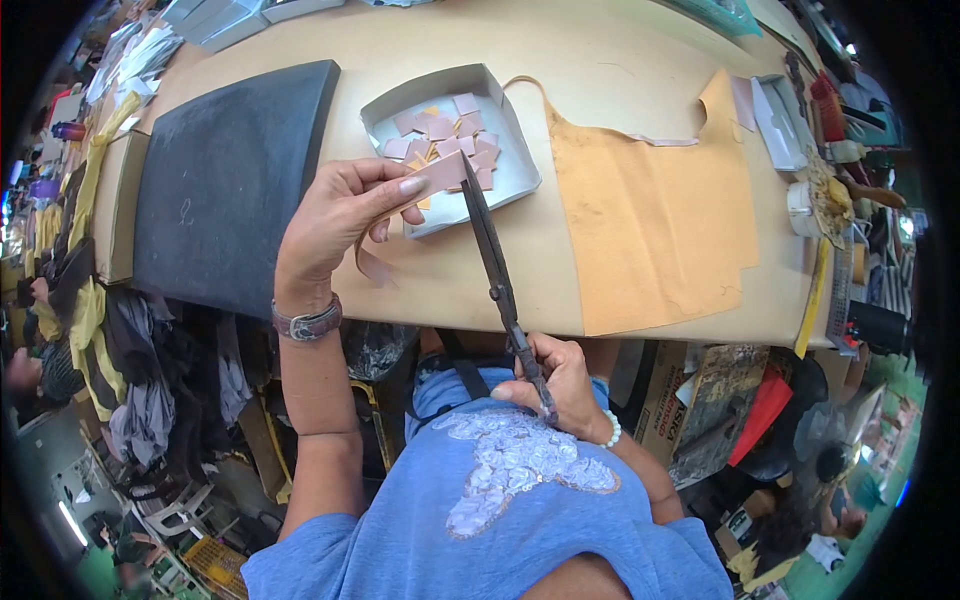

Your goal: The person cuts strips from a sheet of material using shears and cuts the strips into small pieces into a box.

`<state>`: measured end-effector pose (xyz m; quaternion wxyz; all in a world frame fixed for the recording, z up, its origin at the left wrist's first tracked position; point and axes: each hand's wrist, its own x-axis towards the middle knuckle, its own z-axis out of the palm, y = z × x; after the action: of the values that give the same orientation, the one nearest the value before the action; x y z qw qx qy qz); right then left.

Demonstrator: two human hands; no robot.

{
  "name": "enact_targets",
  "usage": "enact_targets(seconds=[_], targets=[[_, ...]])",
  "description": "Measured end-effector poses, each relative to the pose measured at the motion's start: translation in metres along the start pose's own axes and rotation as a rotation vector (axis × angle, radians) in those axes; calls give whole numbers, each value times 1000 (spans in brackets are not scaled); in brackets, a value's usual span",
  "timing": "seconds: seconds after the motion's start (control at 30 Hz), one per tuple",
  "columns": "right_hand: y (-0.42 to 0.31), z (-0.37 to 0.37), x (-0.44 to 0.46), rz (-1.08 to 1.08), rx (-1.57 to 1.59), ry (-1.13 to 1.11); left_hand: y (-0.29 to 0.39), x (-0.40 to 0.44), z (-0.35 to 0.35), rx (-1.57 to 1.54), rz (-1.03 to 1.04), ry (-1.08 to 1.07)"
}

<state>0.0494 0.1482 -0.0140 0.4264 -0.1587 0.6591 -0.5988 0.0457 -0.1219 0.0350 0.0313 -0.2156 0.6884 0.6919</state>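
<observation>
My left hand pinches a pinkish strip over the near left part of an open white box; the strip's tail hangs below my fingers. Closed around the handles of long dark scissors is my right hand, at the table's front edge. The scissors' tip meets the strip near its right end. Several small pink and orange pieces lie in the box.
A black slab lies on the table at the left. Orange-tan material is spread at the right, with a loop towards the box. Another small white box stands farther right, beside tools and clutter.
</observation>
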Motion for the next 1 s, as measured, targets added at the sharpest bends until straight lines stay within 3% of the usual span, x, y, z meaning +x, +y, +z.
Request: enact_targets(seconds=[0.23,1.0], targets=[[-3,2,6,-83,-85,5,1,2,11,-60,-13,19],[-8,13,11,-49,-144,102,-2,4,16,-101,20,7]])
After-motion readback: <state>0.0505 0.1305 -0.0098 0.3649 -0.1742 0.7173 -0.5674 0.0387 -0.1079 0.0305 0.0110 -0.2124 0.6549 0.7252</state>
